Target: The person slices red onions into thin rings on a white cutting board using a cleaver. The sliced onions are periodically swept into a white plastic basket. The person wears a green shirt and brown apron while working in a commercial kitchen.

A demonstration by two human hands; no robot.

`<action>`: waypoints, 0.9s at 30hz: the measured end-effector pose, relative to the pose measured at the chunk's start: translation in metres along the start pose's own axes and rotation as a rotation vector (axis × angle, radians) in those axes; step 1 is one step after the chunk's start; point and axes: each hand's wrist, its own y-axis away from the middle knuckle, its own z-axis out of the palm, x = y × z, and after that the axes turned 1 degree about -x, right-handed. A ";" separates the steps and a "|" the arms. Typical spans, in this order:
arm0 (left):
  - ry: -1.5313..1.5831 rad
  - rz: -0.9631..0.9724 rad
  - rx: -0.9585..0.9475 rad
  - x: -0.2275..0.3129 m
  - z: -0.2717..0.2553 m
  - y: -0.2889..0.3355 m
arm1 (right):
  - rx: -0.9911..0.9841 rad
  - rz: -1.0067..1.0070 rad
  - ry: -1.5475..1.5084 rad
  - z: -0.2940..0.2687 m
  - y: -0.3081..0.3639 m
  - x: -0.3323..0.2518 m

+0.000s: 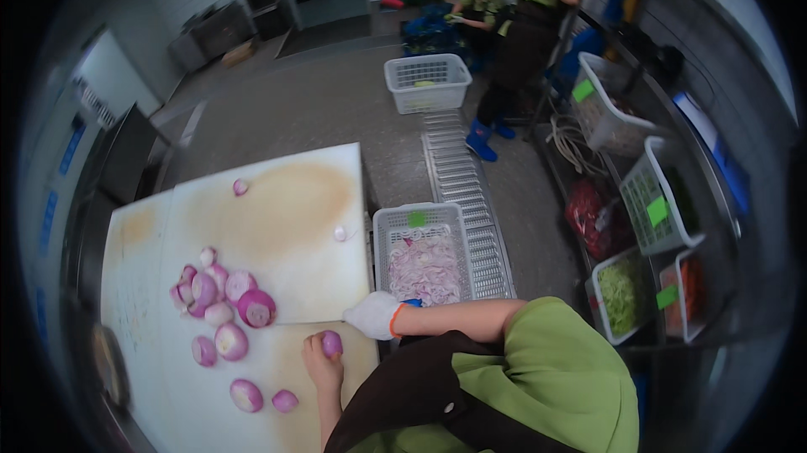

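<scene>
My bare left hand is closed around a small peeled red onion on the white cutting board. Just beyond it, my right hand, in a white glove with an orange cuff, is closed at the board's right edge. It appears to grip a knife, seen only as a thin dark line left of the glove; the fist hides most of it. Several peeled red onions lie in a loose group to the left. Sliced onion partly fills a white basket beyond my right hand.
A small onion and a pale piece lie farther up the board. Beside the basket runs a metal floor grate. Shelving at right holds baskets, including shredded green vegetable. Another white basket and two people are farther off.
</scene>
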 end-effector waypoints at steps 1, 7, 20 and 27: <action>0.003 0.016 -0.004 -0.002 0.000 -0.001 | 0.013 -0.013 0.002 0.002 0.000 0.001; -0.053 -0.006 -0.080 -0.005 -0.004 -0.004 | 0.097 -0.094 0.029 0.027 -0.014 0.012; -0.106 -0.005 -0.122 0.001 -0.009 -0.007 | 0.091 -0.083 0.011 0.017 -0.009 0.008; -0.120 -0.015 -0.121 0.002 -0.009 -0.006 | 0.103 -0.095 0.024 0.023 -0.013 0.008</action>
